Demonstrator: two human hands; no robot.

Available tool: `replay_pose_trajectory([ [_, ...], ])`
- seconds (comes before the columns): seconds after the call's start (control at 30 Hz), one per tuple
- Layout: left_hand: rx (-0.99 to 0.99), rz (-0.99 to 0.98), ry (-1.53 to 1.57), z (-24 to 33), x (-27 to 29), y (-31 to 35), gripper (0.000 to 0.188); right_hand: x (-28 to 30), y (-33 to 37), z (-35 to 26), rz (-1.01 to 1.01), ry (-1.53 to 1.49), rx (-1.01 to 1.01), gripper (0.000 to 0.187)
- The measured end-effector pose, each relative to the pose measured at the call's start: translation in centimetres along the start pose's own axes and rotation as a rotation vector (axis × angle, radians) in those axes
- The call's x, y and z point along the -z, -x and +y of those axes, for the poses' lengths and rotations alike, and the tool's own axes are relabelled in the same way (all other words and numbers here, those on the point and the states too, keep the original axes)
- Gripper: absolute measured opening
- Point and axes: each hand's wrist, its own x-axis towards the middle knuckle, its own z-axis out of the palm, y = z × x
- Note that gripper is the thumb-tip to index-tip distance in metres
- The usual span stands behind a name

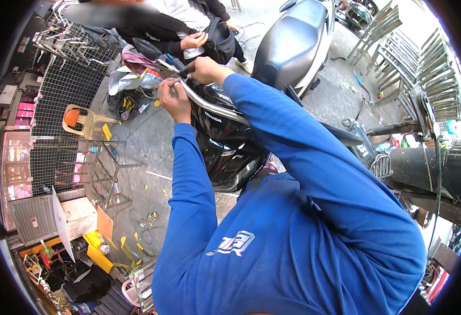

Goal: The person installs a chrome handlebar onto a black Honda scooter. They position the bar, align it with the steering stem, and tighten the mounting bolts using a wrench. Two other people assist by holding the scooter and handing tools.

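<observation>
In front of me stands a scooter with glossy black body panels (229,157) and a pale silver trim strip (204,102) curving along its upper edge. My left hand (175,100) is closed at the far left end of this strip, its thumb and fingers pinching the edge. Just to its right, my right hand (207,70) is curled with the knuckles up, beside a dark part (184,75) near the handlebar. What its fingers hold is hidden beneath them. A dark mirror (147,49) and a blue piece (176,62) lie just beyond my hands.
Another person in a black jacket (162,31) stands close beyond the handlebar. A second scooter's black seat (288,44) is at the far right. Metal racks (419,68) line the right side. At left are a wire grid (65,97), a wooden chair (86,123) and a white box (78,216).
</observation>
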Motion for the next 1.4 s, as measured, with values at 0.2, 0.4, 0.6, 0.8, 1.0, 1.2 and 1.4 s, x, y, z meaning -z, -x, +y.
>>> replay_pose_trajectory([
  [0.2,0.012,-0.025,-0.007,0.1,0.2,0.1,0.012,-1.8,-0.7,0.9,0.22,0.064,0.091,0.031],
  [0.4,0.019,-0.03,-0.016,0.4,0.2,0.0,0.014,-1.7,-2.0,0.7,0.162,-0.204,0.033,0.026],
  [0.6,0.046,-0.024,-0.026,0.5,0.1,0.0,0.013,0.1,-3.9,-1.2,-0.045,-0.362,-0.171,0.034],
  [0.8,0.051,-0.011,-0.021,-0.2,-0.2,0.2,0.014,1.0,-3.1,-1.1,-0.013,-0.291,-0.1,0.034],
  [1.0,0.024,-0.019,-0.046,-0.3,-0.1,0.0,0.015,2.0,-2.1,-1.9,0.18,-0.332,-0.118,0.033],
  [1.2,0.048,-0.041,-0.008,0.2,0.1,0.0,0.02,7.3,3.9,-6.3,0.58,-0.511,-0.184,0.032],
  [1.4,-0.015,-0.018,0.019,-0.4,-0.1,-0.1,0.013,10.7,15.6,-11.5,0.712,-0.407,0.101,0.029],
])
